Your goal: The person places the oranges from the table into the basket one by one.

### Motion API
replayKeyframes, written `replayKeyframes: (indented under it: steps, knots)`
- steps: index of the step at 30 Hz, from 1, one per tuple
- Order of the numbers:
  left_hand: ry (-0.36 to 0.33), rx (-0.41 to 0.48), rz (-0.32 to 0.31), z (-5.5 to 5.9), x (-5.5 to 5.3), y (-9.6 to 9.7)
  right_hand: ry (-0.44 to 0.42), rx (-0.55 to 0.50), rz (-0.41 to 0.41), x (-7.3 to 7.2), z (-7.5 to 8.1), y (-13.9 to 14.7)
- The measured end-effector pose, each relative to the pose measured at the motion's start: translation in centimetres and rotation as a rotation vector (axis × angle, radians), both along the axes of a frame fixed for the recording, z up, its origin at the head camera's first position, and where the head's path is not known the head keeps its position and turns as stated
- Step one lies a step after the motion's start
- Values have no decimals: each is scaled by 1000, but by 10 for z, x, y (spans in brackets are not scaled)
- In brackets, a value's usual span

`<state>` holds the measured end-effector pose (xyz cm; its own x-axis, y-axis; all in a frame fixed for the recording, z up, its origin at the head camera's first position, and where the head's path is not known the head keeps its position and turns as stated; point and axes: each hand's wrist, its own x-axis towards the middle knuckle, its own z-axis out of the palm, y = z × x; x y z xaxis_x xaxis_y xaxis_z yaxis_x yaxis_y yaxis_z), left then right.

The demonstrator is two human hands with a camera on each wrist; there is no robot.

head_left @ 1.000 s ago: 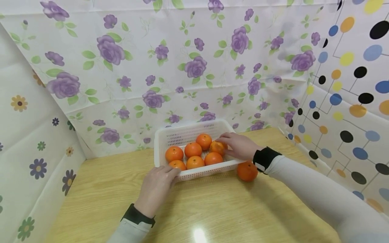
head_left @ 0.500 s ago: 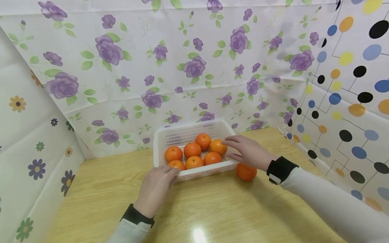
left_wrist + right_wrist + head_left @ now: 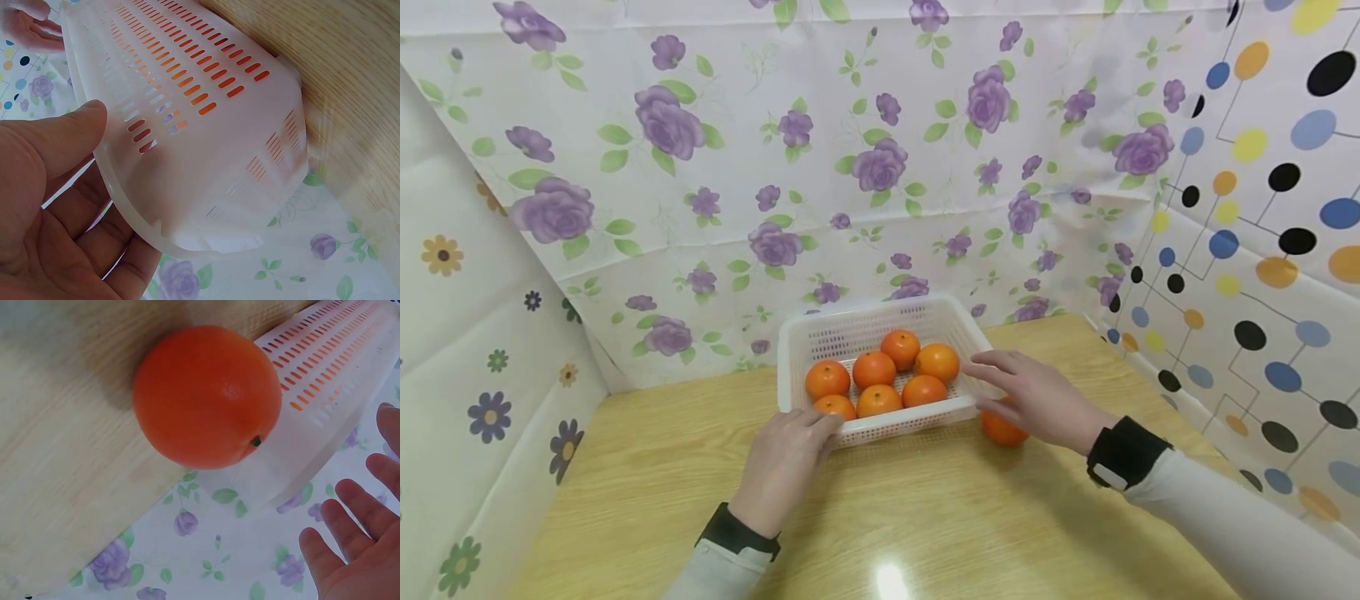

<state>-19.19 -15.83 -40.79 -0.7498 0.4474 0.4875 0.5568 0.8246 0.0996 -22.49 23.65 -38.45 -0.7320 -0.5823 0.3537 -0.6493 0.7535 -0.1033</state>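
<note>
A white perforated plastic basket (image 3: 917,416) stands on the table with several oranges (image 3: 874,369) in it. My left hand (image 3: 786,467) grips its near-left corner. In the left wrist view the thumb (image 3: 78,128) presses the rim from outside, the other fingers on the inner side. My right hand (image 3: 1048,398) hovers at the basket's near-right corner with fingers spread and holds nothing. One more orange (image 3: 206,397) lies on the table outside that corner, partly hidden under the right hand in the head view; its small green stem end shows in the right wrist view.
The wooden table (image 3: 880,508) extends in front of the basket. Behind it hangs a sheet with purple flowers (image 3: 880,167). A flower-patterned sheet (image 3: 490,358) closes the left side, a dotted one (image 3: 1262,292) the right.
My right hand has let go of an orange at the right inside the basket and moved out rightward, over the loose orange. The left hand stays on the rim.
</note>
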Motion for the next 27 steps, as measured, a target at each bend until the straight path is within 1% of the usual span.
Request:
replayKeyframes:
  steps: [2, 6, 17, 23, 27]
  knots:
    - [4, 1, -3, 0, 0, 0, 17, 1, -1, 4, -2, 2]
    - [4, 0, -2, 0, 0, 0, 22, 0, -9, 13, -7, 4]
    - [5, 1, -3, 1, -1, 1, -14, -25, -40, 34, -19, 15]
    - [-7, -2, 5, 1, -1, 1, 1, -26, -48, 41, -26, 17]
    - [-9, -4, 5, 0, 0, 1, -14, -30, -72, 44, -29, 18]
